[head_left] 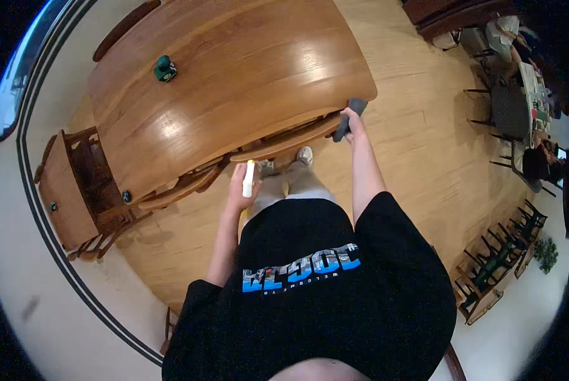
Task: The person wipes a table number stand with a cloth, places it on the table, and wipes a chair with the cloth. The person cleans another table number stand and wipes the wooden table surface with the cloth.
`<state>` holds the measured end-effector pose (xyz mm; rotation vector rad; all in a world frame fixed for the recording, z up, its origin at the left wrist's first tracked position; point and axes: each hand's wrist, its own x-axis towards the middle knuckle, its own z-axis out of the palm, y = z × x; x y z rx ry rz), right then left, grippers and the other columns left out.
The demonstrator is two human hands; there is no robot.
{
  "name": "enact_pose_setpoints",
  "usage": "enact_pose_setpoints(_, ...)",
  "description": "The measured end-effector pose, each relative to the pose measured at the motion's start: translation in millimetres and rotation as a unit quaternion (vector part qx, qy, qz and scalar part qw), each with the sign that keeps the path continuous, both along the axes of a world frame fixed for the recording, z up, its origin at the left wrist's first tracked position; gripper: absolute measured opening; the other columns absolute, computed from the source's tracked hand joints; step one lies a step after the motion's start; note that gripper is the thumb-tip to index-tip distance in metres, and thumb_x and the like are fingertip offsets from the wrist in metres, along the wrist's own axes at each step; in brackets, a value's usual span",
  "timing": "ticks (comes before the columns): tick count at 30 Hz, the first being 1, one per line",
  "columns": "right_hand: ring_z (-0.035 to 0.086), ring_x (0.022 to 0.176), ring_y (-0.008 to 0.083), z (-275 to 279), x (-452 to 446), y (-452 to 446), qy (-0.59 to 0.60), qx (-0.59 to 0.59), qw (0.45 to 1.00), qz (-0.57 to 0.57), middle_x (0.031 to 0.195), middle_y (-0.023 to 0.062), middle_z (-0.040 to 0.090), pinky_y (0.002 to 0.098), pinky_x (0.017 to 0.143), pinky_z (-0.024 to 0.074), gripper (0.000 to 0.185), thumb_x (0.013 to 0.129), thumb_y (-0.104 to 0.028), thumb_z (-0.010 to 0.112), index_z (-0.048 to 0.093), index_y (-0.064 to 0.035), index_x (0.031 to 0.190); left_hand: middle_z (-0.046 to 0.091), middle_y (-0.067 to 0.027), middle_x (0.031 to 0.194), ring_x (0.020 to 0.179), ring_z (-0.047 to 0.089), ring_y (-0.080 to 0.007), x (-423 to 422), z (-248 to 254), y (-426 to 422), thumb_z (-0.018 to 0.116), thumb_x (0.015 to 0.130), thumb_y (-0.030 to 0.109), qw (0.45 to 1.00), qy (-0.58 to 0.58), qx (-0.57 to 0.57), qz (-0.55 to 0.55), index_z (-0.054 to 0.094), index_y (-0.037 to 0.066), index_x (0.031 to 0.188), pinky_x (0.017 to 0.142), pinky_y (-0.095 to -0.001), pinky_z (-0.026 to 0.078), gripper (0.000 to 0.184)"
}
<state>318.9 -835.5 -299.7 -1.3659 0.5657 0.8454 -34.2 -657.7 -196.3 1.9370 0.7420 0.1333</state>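
Nearest, in front of the shirt, the left hand [238, 185] is wrapped around what looks like a white-and-yellow spray bottle [248, 182]. Further out, the right hand [352, 122] grips a gray cloth [358, 106] by the desk [246, 82]'s rounded corner and a chair backrest [291, 147]; which it touches is unclear. Work seems under way, but finished and remaining areas can't be told apart. Farther across the desktop stands a green container [165, 71].
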Motion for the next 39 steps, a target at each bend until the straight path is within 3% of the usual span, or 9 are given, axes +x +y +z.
enact_pose_setpoints(2, 0.061, 0.074, 0.0228, 11.7, 8.9, -0.9, -0.025, -0.124, 0.99, 0.062, 0.094, 0.0135, 0.065, 0.0343, 0.06, 0.0509, 0.039, 0.078, -0.024, 0.073, 0.063, -0.0017, 0.108, 0.057, -0.0188, 0.125, 0.11, 0.058, -0.0353, 18.9, -8.8, -4.2, 0.068, 0.075, 0.011, 0.99, -0.109, 0.086, 0.034, 0.064, 0.006, 0.111, 0.091, -0.0406, 0.049, 0.036)
enact_pose_setpoints(3, 0.061, 0.074, 0.0228, 21.3, 8.3, 1.6, -0.026, -0.123, 0.99, 0.064, 0.094, 0.0135, 0.065, 0.0343, 0.06, 0.0509, 0.039, 0.078, -0.024, 0.073, 0.063, -0.0017, 0.108, 0.057, -0.0188, 0.125, 0.11, 0.058, -0.0353, 21.3, -17.4, -2.9, 0.068, 0.075, 0.011, 0.989, -0.11, 0.087, 0.037, 0.064, 0.006, 0.111, 0.091, -0.0406, 0.049, 0.036)
enact_pose_setpoints(7, 0.058, 0.065, 0.0253, 73.0, -7.2, 19.0, 0.092, -0.158, 0.967, 0.179, 0.081, 0.0167, 0.062, 0.0344, 0.056, 0.051, 0.032, 0.069, -0.014, 0.069, 0.063, 0.006, 0.094, 0.039, -0.0213, 0.146, 0.13, 0.043, -0.0403, 17.8, -71.1, 14.3, 0.069, 0.073, 0.013, 0.99, -0.037, -0.001, -0.134, 0.065, 0.003, 0.111, 0.104, -0.0418, 0.043, 0.04)
enact_pose_setpoints(12, 0.058, 0.063, 0.0264, -13.5, -9.4, 7.0, -0.027, -0.154, 0.987, 0.029, 0.078, 0.0183, 0.063, 0.0363, 0.056, 0.0523, 0.033, 0.067, -0.01, 0.07, 0.063, 0.0073, 0.094, 0.042, -0.0207, 0.144, 0.126, 0.048, -0.0409, 36.0, -60.7, 3.9, 0.071, 0.072, 0.013, 0.972, 0.0, 0.066, -0.227, 0.063, 0.001, 0.116, 0.099, -0.0477, 0.045, 0.046)
enact_pose_setpoints(17, 0.06, 0.064, 0.0277, 27.0, -24.2, 9.1, -0.089, -0.261, 0.96, 0.054, 0.08, 0.0195, 0.064, 0.0373, 0.055, 0.0531, 0.033, 0.065, -0.007, 0.071, 0.063, 0.0089, 0.093, 0.044, -0.021, 0.142, 0.127, 0.048, -0.0399, 33.2, -49.2, -6.6, 0.074, 0.07, 0.016, 0.976, 0.003, 0.061, -0.207, 0.065, -0.001, 0.114, 0.102, -0.043, 0.045, 0.048)
enact_pose_setpoints(23, 0.061, 0.065, 0.0276, 24.6, -42.4, -30.2, -0.069, -0.26, 0.963, 0.028, 0.082, 0.0204, 0.065, 0.0363, 0.054, 0.0527, 0.032, 0.065, -0.006, 0.071, 0.063, 0.0104, 0.092, 0.047, -0.0204, 0.14, 0.124, 0.05, -0.0393, 17.9, -54.1, -30.0, 0.075, 0.07, 0.017, 0.981, -0.063, 0.061, -0.171, 0.064, -0.001, 0.117, 0.101, -0.0432, 0.046, 0.051)
enact_pose_setpoints(28, 0.061, 0.065, 0.0269, 15.5, -50.1, -61.8, -0.062, -0.252, 0.965, 0.033, 0.081, 0.0202, 0.065, 0.0353, 0.054, 0.0527, 0.033, 0.065, -0.006, 0.071, 0.064, 0.0106, 0.092, 0.051, -0.019, 0.139, 0.122, 0.053, -0.0394, 12.7, -51.2, -45.9, 0.072, 0.071, 0.017, 0.979, -0.046, 0.034, -0.195, 0.062, 0.0, 0.122, 0.099, -0.046, 0.046, 0.055)
enact_pose_setpoints(39, 0.061, 0.065, 0.0266, 29.2, -54.8, -122.0, -0.084, -0.268, 0.955, 0.093, 0.082, 0.0192, 0.065, 0.0349, 0.055, 0.0532, 0.031, 0.068, -0.009, 0.073, 0.065, 0.009, 0.091, 0.06, -0.0187, 0.128, 0.111, 0.06, -0.0363, -5.8, -44.6, -100.8, 0.076, 0.068, 0.019, 0.966, -0.075, -0.027, -0.247, 0.062, 0.002, 0.125, 0.094, -0.0423, 0.049, 0.061)
